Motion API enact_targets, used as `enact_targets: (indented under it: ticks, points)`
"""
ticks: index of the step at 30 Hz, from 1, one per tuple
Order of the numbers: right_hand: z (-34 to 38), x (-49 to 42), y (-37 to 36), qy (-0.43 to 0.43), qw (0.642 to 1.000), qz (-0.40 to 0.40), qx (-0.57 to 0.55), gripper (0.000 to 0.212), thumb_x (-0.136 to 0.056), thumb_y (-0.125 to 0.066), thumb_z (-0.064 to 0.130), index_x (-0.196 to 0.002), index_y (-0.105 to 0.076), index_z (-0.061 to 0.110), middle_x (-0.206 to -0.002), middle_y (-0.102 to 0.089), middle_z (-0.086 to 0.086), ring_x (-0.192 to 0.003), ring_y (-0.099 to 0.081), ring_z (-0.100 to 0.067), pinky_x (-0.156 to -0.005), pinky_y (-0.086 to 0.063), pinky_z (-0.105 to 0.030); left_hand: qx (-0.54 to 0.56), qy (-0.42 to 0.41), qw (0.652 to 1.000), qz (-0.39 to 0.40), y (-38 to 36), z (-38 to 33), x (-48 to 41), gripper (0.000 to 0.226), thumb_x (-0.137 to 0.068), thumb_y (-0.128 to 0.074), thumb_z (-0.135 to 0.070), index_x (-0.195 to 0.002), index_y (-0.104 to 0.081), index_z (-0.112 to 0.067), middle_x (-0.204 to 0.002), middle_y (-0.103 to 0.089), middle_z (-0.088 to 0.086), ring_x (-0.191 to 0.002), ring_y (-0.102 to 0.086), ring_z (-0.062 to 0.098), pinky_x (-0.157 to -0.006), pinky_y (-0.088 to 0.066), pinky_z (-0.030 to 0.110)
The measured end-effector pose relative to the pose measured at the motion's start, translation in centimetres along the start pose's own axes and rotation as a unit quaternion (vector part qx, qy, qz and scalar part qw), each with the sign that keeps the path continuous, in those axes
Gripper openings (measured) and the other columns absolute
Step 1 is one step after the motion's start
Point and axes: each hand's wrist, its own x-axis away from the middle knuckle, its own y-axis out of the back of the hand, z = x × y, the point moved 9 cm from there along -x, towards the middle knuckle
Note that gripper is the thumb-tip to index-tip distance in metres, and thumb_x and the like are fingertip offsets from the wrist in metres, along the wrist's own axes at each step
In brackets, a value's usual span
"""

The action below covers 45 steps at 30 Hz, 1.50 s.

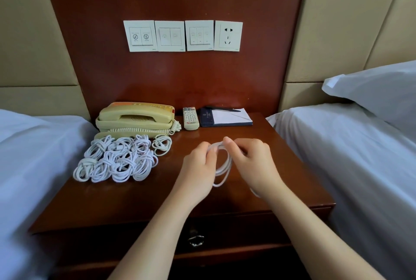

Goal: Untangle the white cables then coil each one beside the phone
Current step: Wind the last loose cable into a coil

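A cream desk phone [135,117] stands at the back left of the wooden nightstand [139,201]. In front of it lie several coiled white cables [117,160] packed in a cluster. Above the middle of the nightstand, my left hand [198,167] and my right hand [254,162] both pinch the top of one white cable [222,171]. Its loops hang down between my hands, and a short length of it shows below my right wrist.
A white remote [190,118] and a dark notepad folder [225,116] with a pen lie behind my hands. White-sheeted beds [351,167] flank the nightstand on both sides. A drawer knob [196,239] sits below the front edge. Wall switches and a socket [227,35] are above.
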Motion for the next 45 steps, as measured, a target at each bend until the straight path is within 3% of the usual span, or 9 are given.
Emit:
enact_targets:
  ticks: [3,18,22,25,28,32,37,41,45]
  points:
    - [0.4,-0.2,0.9,0.053,0.991,-0.023,0.118,0.032,-0.095,-0.052,0.031,-0.064,-0.053,0.024,-0.050,-0.046,0.009,-0.047,-0.042,-0.009,-0.048,-0.032,-0.017,-0.039,-0.003,0.999,0.011,-0.2,0.3,-0.2,0.034,-0.101,-0.032,-0.032,-0.075,-0.046,-0.016,-0.067,-0.050,-0.002,-0.066,-0.054,0.018,-0.063,-0.044,0.036]
    - [-4.1,-1.0,4.6,-0.011,0.986,-0.162,-0.041,0.035,-0.096,-0.052,0.019,-0.063,-0.053,0.009,-0.047,-0.034,0.008,-0.049,-0.030,-0.006,-0.048,-0.023,-0.019,0.051,-0.147,0.987,0.037,-2.0,-3.6,0.7,0.036,-0.098,-0.046,-0.024,-0.067,-0.054,-0.006,-0.057,-0.049,0.002,-0.054,-0.043,0.006,-0.054,-0.034,0.020]
    - [-4.3,-1.1,3.7,-0.017,0.993,-0.111,-0.027,0.034,-0.095,-0.053,0.022,-0.063,-0.056,0.011,-0.044,-0.039,0.008,-0.046,-0.033,-0.005,-0.047,-0.024,-0.020,0.129,-0.100,0.986,-0.038,0.0,-2.6,0.0,0.040,-0.100,-0.044,-0.021,-0.061,-0.052,-0.026,-0.051,-0.045,-0.011,-0.051,-0.040,0.004,-0.055,-0.032,0.021]
    - [-3.5,-0.9,0.7,0.001,0.998,0.039,0.051,0.033,-0.095,-0.052,0.026,-0.064,-0.056,0.016,-0.048,-0.043,0.006,-0.049,-0.038,-0.007,-0.051,-0.029,-0.022,0.164,0.017,0.979,-0.117,1.7,0.2,-0.7,0.044,-0.101,-0.037,-0.031,-0.061,-0.050,-0.020,-0.050,-0.044,-0.010,-0.052,-0.040,0.008,-0.060,-0.038,0.031]
    - [-2.3,0.6,-3.1,0.033,0.974,0.196,0.111,0.026,-0.097,-0.048,0.025,-0.074,-0.057,0.017,-0.064,-0.054,0.004,-0.062,-0.049,-0.013,-0.063,-0.041,-0.030,0.128,0.064,0.973,-0.182,3.4,1.6,-0.7,0.045,-0.102,-0.032,-0.030,-0.066,-0.052,-0.013,-0.059,-0.050,-0.003,-0.061,-0.048,0.017,-0.070,-0.049,0.043]
    - [0.1,2.1,-5.8,0.107,0.942,0.252,0.195,0.021,-0.100,-0.038,0.029,-0.086,-0.051,0.021,-0.076,-0.058,-0.002,-0.070,-0.054,-0.025,-0.066,-0.049,-0.042,0.084,0.055,0.972,-0.214,4.8,1.9,-0.8,0.045,-0.102,-0.031,-0.023,-0.061,-0.048,-0.020,-0.063,-0.053,0.000,-0.066,-0.054,0.025,-0.067,-0.048,0.039]
    - [2.8,2.7,-6.1,0.197,0.925,0.229,0.230,0.026,-0.100,-0.036,0.033,-0.079,-0.044,0.019,-0.069,-0.052,-0.001,-0.063,-0.051,-0.027,-0.061,-0.049,-0.042,-0.012,0.014,0.970,-0.242,6.9,2.1,-0.7,0.037,-0.096,-0.043,-0.014,-0.063,-0.048,0.001,-0.056,-0.049,0.013,-0.055,-0.044,0.027,-0.054,-0.028,0.033]
    - [5.0,3.1,-5.1,0.283,0.920,0.137,0.236,0.035,-0.096,-0.036,0.038,-0.070,-0.050,0.019,-0.062,-0.057,0.000,-0.054,-0.055,-0.028,-0.051,-0.047,-0.037,-0.078,-0.003,0.977,-0.200,6.2,1.6,-1.0,0.041,-0.093,-0.050,-0.014,-0.055,-0.037,-0.014,-0.049,-0.037,-0.001,-0.047,-0.032,0.011,-0.046,-0.028,0.018]
    - [4.4,1.8,-3.0,0.249,0.946,0.074,0.195,0.036,-0.092,-0.035,0.042,-0.072,-0.058,0.023,-0.061,-0.054,0.009,-0.052,-0.055,-0.022,-0.045,-0.044,-0.036,-0.069,-0.003,0.993,-0.097,3.7,1.4,-1.6,0.033,-0.090,-0.055,-0.018,-0.058,-0.049,-0.017,-0.052,-0.046,-0.005,-0.051,-0.041,0.010,-0.049,-0.028,0.026]
